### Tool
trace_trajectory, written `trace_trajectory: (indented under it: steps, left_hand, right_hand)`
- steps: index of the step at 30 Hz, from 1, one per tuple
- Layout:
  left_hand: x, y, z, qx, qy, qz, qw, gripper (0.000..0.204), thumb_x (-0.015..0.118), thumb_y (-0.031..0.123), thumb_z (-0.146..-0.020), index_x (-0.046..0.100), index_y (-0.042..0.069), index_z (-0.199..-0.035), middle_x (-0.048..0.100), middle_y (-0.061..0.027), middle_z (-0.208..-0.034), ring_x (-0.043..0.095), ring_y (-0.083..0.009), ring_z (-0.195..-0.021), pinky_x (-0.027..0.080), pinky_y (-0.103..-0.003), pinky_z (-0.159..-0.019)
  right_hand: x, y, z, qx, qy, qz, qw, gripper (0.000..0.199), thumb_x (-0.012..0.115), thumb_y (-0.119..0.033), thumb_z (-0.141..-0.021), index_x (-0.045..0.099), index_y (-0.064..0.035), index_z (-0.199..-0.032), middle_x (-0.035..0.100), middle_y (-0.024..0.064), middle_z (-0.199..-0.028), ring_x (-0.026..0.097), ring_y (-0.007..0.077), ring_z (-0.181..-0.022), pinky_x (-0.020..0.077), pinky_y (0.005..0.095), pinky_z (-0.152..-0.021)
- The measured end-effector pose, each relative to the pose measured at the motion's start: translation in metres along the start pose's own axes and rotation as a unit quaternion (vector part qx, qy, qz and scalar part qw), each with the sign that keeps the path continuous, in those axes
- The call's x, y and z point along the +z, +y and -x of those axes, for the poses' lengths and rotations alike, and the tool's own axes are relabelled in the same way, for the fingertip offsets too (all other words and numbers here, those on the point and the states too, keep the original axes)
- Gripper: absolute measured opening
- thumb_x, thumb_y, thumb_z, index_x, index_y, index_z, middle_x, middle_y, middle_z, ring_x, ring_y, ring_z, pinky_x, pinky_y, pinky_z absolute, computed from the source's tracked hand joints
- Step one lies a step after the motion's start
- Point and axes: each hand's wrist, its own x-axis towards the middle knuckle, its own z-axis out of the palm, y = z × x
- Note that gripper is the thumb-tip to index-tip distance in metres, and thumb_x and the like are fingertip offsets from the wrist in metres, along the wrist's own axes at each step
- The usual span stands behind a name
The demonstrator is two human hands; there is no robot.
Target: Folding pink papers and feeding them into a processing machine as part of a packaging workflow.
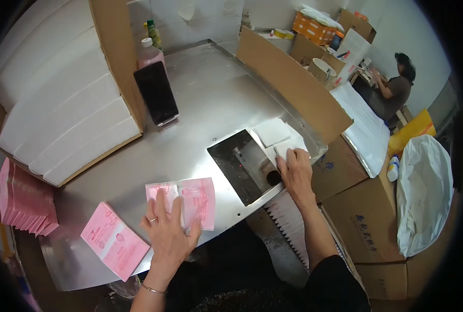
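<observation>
On the metal table, a pink printed plastic packet (199,200) lies under my left hand (168,234). That hand's fingers are spread and rest on the packet and on a white piece at its middle. To the left lies a stack of flat pink packets (114,242). My right hand (296,174) is closed at the edge of some white folded tissues (273,132), its fingers curled over them; the thumb's grip is partly hidden. Those tissues lie beside a rectangular cutout (236,166) in the tabletop.
A carton of white folded stacks (65,99) stands at the left, with a pile of pink packets (26,200) below it. A phone (156,93) leans before a bottle (149,52). Cardboard boxes (367,223) and a white bag (424,192) line the right. A person (395,88) sits far right.
</observation>
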Motion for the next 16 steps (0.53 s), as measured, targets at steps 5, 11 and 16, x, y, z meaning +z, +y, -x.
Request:
trace_trajectory:
  steps: [5,11,16]
  left_hand:
    - [0.002,-0.002,-0.002,0.039,-0.001,0.004,0.999,0.052,0.068,0.041,-0.083,0.062,0.006,-0.122,0.04,-0.0248,-0.15,0.033,-0.0446,-0.139,0.03,-0.06,-0.102]
    - [0.0,-0.002,-0.001,0.022,0.005,-0.01,1.0,0.05,0.068,0.04,-0.083,0.063,0.003,-0.117,0.041,-0.024,-0.151,0.029,-0.0456,-0.144,0.026,-0.067,-0.104]
    - [0.002,-0.005,0.002,0.007,-0.028,0.01,1.0,0.055,0.069,0.04,-0.082,0.063,0.005,-0.124,0.038,-0.0214,-0.154,0.027,-0.044,-0.146,0.024,-0.069,-0.105]
  right_hand:
    - [0.002,0.011,-0.001,-0.05,-0.064,0.06,0.995,0.031,0.072,-0.024,-0.087,0.058,0.001,-0.1,0.056,0.0158,-0.091,0.058,0.0333,-0.09,0.0513,0.0416,-0.076]
    - [-0.018,-0.009,0.002,-0.041,-0.11,0.01,0.993,0.03,0.074,-0.022,-0.086,0.06,0.0009,-0.098,0.06,0.0187,-0.095,0.06,0.0363,-0.093,0.0518,0.0441,-0.078]
    - [-0.008,0.008,0.014,-0.005,-0.105,-0.058,0.993,0.041,0.072,-0.019,-0.088,0.063,-0.0075,-0.126,0.061,0.017,-0.107,0.061,0.0347,-0.102,0.0515,0.0396,-0.083]
